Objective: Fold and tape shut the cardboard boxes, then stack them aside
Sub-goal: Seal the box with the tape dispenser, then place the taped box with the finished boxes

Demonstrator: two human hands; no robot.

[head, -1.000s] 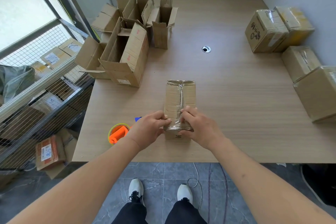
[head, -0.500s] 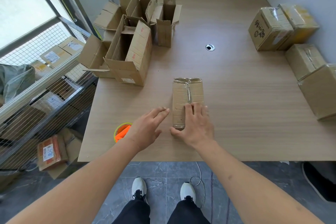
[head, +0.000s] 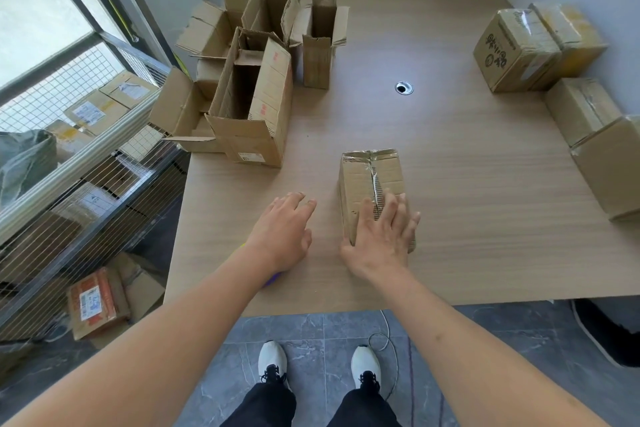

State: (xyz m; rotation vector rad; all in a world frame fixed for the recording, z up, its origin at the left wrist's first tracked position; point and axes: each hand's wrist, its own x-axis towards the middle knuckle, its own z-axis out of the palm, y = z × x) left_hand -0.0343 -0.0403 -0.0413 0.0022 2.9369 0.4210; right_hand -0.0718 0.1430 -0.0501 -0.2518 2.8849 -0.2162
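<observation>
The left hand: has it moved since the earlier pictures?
Yes. The left hand left the taped brown cardboard box and now hovers open, left of it, over the wooden table.

Matt cardboard box (head: 370,180), glossy tape; wood-grain table (head: 467,218)

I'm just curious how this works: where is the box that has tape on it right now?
The taped box lies near the front edge of the table, right of centre; the right hand rests flat on its near end, and the left hand is beside it.

brown taped box (head: 372,180), wood-grain table (head: 450,204), white shoes (head: 272,359)
</observation>
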